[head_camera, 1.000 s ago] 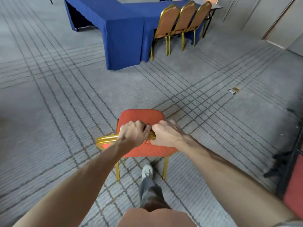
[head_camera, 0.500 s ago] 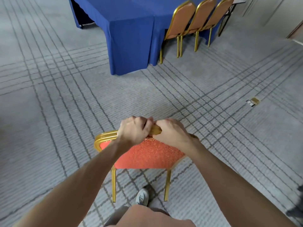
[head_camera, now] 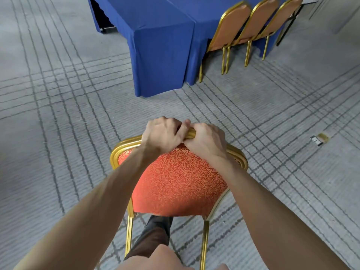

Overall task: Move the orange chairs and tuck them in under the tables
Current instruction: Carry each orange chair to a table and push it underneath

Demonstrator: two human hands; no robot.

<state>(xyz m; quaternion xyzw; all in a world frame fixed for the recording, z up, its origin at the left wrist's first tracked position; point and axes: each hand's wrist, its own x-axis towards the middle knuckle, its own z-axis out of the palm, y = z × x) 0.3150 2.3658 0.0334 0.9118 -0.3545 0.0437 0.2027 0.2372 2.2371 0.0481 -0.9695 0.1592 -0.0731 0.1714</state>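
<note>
Both hands (head_camera: 185, 136) atop orange chair (head_camera: 175, 178) backrest

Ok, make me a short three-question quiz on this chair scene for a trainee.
1. True or false: the left grip and the right grip both hold the gold top rail of the orange chair.
2. How many far chairs stand in a row against the blue table? A) two B) three C) five
3. Fill in: the small flat object lies on the carpet on the person's ____ side.

Key: 1 true; 2 B; 3 right.
</note>
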